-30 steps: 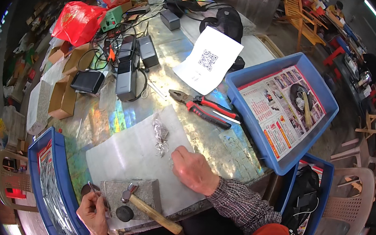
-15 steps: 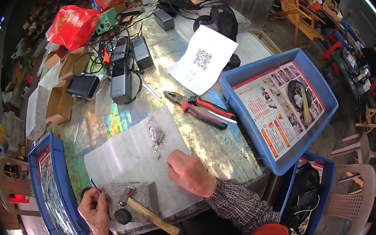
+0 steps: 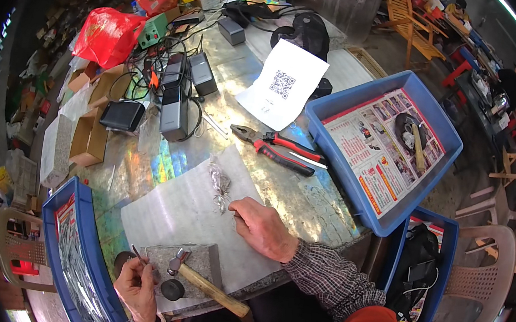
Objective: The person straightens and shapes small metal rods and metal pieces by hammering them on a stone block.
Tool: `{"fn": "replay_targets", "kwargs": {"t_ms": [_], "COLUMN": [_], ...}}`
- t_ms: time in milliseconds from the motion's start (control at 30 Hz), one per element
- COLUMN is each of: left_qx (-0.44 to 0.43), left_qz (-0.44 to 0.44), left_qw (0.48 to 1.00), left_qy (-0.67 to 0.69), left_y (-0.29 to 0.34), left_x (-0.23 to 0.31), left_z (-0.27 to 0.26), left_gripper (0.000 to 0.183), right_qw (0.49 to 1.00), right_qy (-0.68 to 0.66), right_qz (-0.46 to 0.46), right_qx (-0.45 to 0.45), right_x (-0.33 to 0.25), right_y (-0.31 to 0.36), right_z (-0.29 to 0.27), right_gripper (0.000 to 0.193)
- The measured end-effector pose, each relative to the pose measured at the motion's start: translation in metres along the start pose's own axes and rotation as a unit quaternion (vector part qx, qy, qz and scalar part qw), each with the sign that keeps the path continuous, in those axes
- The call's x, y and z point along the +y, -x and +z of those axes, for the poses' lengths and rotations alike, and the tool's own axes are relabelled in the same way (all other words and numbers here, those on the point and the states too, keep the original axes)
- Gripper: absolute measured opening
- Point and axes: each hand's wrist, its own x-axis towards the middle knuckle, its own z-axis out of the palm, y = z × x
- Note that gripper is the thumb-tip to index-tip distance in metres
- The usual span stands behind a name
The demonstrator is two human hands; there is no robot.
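My left hand (image 3: 136, 290) is closed, pinching a thin dark rod (image 3: 137, 253) upright at the near left. Beside it lies a grey stone block (image 3: 212, 263) carrying a wooden-handled hammer (image 3: 210, 289) and a small black round piece (image 3: 172, 290). My right hand (image 3: 266, 230) hovers over or rests on a pale sheet (image 3: 168, 208), its fingers curled together. Whatever those fingers pinch is too small to name. Just past its fingertips, a crumpled clear plastic bag (image 3: 219, 181) with silvery contents lies on the sheet.
Red-handled pliers (image 3: 278, 150) lie beyond the sheet, near a white paper (image 3: 285, 85) with a printed code. A blue tray (image 3: 384, 221) stands at right, another blue tray (image 3: 53, 227) at left. Black boxes and tangled cables (image 3: 175, 111) crowd the far left.
My right hand has moved slightly forward and left, closer to the plastic bag. My left hand keeps its pinch on the rod. The whole view has shifted a little.
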Motion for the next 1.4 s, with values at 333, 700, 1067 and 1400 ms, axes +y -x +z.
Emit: {"fn": "replay_targets", "kwargs": {"t_ms": [333,700,1067,1400], "left_qx": [0.003,0.015,0.007,-0.057], "left_qz": [0.000,-0.012,0.034,-0.024], "left_qw": [1.000,1.000,0.991,0.975], "left_qy": [0.003,0.013,0.129,0.212], "left_y": [0.000,0.005,0.030,0.049], "left_x": [0.001,0.014,0.022,0.034], "left_z": [0.004,0.004,0.010,0.016], "left_gripper": [0.011,0.012,0.014,0.015], "right_qw": [1.000,1.000,1.000,0.999], "right_qy": [0.018,0.012,-0.004,-0.046], "right_qz": [-0.003,-0.010,-0.006,-0.025], "right_qx": [-0.023,0.011,0.027,0.014], "right_x": [0.001,-0.004,-0.058,-0.096], "right_y": [0.000,-0.001,0.014,0.032], "right_z": [-0.003,-0.003,-0.011,-0.008], "right_gripper": [0.024,0.018,0.016,0.018]}}
